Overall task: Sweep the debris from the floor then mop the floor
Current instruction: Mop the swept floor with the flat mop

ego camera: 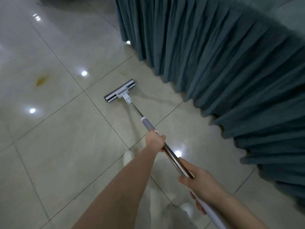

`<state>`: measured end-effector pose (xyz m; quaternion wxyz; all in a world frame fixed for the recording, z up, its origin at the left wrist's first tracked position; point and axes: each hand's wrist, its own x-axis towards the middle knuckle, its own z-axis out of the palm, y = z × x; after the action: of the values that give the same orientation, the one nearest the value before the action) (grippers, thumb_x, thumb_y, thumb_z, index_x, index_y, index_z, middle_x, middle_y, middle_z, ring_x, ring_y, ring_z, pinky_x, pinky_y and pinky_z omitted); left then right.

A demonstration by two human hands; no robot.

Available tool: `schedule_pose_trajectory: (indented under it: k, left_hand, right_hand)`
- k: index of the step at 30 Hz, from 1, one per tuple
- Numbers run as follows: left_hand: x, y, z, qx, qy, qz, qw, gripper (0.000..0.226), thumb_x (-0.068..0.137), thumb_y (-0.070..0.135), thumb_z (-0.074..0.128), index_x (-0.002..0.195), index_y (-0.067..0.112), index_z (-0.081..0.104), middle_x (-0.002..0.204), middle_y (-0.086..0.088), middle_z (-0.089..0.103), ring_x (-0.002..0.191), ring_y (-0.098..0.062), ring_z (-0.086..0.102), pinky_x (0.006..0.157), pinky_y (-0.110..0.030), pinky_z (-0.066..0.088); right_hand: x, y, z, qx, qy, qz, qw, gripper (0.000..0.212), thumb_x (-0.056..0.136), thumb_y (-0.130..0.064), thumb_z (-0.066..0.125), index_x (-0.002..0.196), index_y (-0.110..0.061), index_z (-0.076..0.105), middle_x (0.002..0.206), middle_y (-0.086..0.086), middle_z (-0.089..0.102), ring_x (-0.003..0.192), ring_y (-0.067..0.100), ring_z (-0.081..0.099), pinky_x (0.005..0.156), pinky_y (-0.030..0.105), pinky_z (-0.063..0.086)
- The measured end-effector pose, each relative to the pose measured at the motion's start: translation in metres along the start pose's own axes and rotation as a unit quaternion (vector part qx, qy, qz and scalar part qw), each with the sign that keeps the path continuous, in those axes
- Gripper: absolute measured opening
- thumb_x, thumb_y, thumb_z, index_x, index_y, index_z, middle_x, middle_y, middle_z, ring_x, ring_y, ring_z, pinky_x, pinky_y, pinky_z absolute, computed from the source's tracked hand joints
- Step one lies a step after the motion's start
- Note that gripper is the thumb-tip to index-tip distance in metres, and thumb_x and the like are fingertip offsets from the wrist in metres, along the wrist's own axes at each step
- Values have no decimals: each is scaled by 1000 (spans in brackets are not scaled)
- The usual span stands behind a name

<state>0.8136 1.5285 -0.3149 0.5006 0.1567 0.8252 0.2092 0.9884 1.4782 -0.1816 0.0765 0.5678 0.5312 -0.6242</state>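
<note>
**Two hands guiding a light mop along the curtain edge**

From the head view, the person is holding the mop pole (172, 157) with both hands. The left hand (155, 142) is gripping it just behind the grey sleeve (147, 124), its fingers (161, 140) curled tight round the metal. The right hand (200, 180) is gripping further back, where the steel is giving way to a white end, its fingers (185, 164) wrapped round the pole. The mop head (120, 90) is lying flat on the tiled floor (57, 138), near the hem of the teal curtain (214, 63) but apart from it.

The pole is looking stiff, thin and probably light. Bare polished steel is likely slippery in a palm, so the grey sleeve seems the surer place for the front hand. The glossy tiles are reflecting the lamps and are probably offering little drag. A yellowish stain (42, 80) is sitting well to the left of the mop head. No loose debris is showing, so the mopping stage appears to be in hand.
</note>
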Motion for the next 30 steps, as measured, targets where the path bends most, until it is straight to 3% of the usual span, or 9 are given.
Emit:
schedule_pose_trajectory:
  k: [5, 8, 11, 14, 17, 20, 24, 27, 30]
  left_hand:
    - [11, 9, -15, -26, 18, 6, 999, 19, 87, 14, 57, 101, 11, 44, 90, -11, 53, 76, -35, 66, 43, -37, 56]
    - [40, 21, -44, -33, 22, 9, 999, 23, 87, 14, 59, 107, 10, 47, 99, -15, 57, 72, -31, 64, 42, -35, 55]
    - [84, 41, -83, -32, 27, 9, 999, 26, 87, 14, 60, 110, 10, 48, 99, -14, 57, 63, -25, 61, 39, -31, 52]
    - [136, 64, -129, -39, 33, 10, 999, 29, 84, 13, 63, 109, 10, 47, 98, -13, 58, 64, -25, 63, 41, -32, 53]
    - [191, 91, -172, -62, 28, 2, 998, 32, 82, 14, 66, 106, 9, 46, 103, -18, 62, 75, -33, 69, 56, -44, 60]
    - [243, 117, -212, -95, 22, -3, 995, 40, 83, 15, 67, 105, 21, 35, 108, -18, 61, 86, -36, 69, 68, -50, 59]
    - [302, 134, -251, -133, 20, 16, 991, 39, 84, 15, 68, 107, 23, 38, 110, -19, 61, 87, -32, 68, 60, -38, 58]
    - [323, 138, -262, -158, 19, 23, 987, 37, 87, 11, 65, 107, 24, 37, 103, -17, 60, 71, -24, 65, 58, -34, 57]
    - [328, 140, -253, -148, 16, 13, 989, 36, 87, 9, 65, 99, 28, 37, 103, -15, 59, 69, -23, 66, 53, -33, 58]
  right_hand:
    - [13, -20, 5, -27, 15, -22, 999, 53, 93, -18, 53, 126, -59, 46, 59, 0, 48, 33, 11, 43, 37, 24, 44]
    - [41, -50, 16, -34, 11, -26, 999, 53, 94, -18, 53, 134, -51, 45, 64, -1, 50, 36, 12, 46, 37, 24, 45]
    - [78, -94, 32, -24, 6, -28, 999, 50, 94, -20, 51, 123, -60, 45, 73, 3, 53, 42, 23, 53, 38, 31, 50]
    - [129, -142, 46, -44, 6, -44, 998, 50, 93, -22, 49, 126, -58, 43, 68, -2, 49, 46, 14, 49, 38, 26, 45]
    - [183, -192, 57, -52, 8, -39, 998, 52, 93, -24, 51, 136, -51, 39, 70, -4, 46, 56, 14, 48, 55, 32, 51]
    - [234, -243, 71, -43, 4, -34, 998, 49, 95, -24, 51, 136, -48, 40, 81, 1, 51, 69, 23, 55, 69, 40, 59]
    - [302, -290, 87, -14, 4, -20, 1000, 45, 94, -23, 50, 127, -52, 43, 82, 9, 54, 58, 28, 57, 47, 39, 57]
    - [331, -302, 92, -10, -4, -25, 1000, 39, 94, -21, 50, 123, -47, 48, 77, 8, 54, 55, 27, 56, 56, 48, 60]
    - [337, -292, 86, -3, -11, -10, 1000, 40, 95, -24, 49, 125, -49, 46, 72, 6, 51, 51, 24, 52, 50, 37, 57]
